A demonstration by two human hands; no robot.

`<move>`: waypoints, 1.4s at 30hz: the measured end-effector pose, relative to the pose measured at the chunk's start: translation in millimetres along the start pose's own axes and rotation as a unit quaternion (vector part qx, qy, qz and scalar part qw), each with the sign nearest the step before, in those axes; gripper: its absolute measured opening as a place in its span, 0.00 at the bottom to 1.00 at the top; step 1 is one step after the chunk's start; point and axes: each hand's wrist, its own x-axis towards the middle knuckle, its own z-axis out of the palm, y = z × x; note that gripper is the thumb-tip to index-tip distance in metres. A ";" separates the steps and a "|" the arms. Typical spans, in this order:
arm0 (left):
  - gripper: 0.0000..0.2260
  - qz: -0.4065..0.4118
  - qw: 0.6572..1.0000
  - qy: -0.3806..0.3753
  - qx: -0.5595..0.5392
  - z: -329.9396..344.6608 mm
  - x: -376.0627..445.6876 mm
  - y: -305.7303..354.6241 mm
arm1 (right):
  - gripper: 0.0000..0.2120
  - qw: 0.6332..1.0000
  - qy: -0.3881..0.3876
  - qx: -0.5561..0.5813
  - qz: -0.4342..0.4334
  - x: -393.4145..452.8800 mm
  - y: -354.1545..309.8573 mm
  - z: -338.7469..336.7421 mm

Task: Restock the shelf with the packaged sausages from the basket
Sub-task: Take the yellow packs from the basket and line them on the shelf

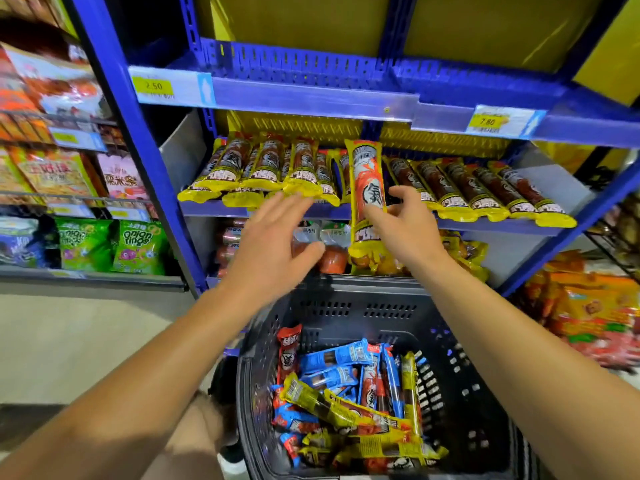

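Note:
My right hand (403, 223) pinches a long yellow-and-orange packaged sausage (367, 181) and holds it upright in front of the blue shelf (491, 226). Rows of yellow-edged sausage packs (270, 171) lie on that shelf, left and right of the held one. My left hand (277, 237) hovers with fingers spread just below the left row, holding nothing. Below my arms stands a dark plastic basket (346, 306) with several blue, yellow and red sausage packs (346, 393) piled inside.
An upper blue shelf (311, 98) carries price tags. Snack bags, including green onion rings (138, 244), fill the rack on the left. Orange packets (588, 306) are stacked at the right. More packaged goods sit on the lower shelf behind the basket.

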 end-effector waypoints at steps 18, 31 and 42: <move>0.32 0.007 0.990 0.024 0.139 0.9 32.0 -30.3 | 0.22 0.956 0.066 -0.236 -0.161 42.1 -22.0 25.8; 0.32 -0.002 0.984 0.018 0.177 2.6 27.2 -30.4 | 0.32 0.881 0.014 -0.397 -0.258 24.1 22.0 34.7; 0.32 -0.007 0.984 0.009 0.177 5.6 24.8 -29.5 | 0.25 0.903 0.032 -0.340 -0.261 54.0 11.4 38.7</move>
